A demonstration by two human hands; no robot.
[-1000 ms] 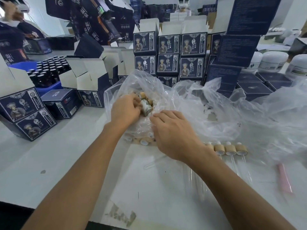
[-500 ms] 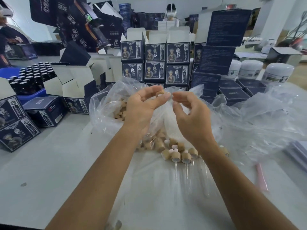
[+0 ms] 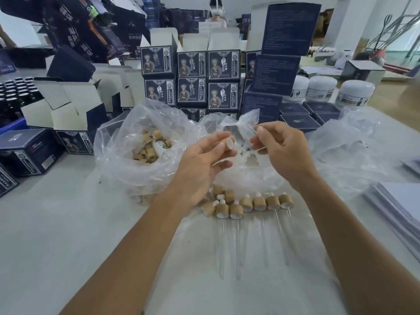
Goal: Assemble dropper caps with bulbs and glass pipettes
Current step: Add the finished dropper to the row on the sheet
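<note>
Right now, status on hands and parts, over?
Left hand pinches a bamboo cap. Right hand pinches a glass pipette, apart from the cap. Finished droppers lie below; nothing between.

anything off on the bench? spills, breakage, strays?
One oddity: a white labelled bottle lies among the loose wooden caps in the open bag. No breakage or spill visible; finished droppers lie in a rough row.

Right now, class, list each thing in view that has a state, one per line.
left hand: grip pinches a wooden cap, raised above the table.
right hand: pinches a glass pipette, apart from the cap.
plastic bag: open, caps inside.
finished droppers: lying in a row.
cartons: flaps open.
</note>
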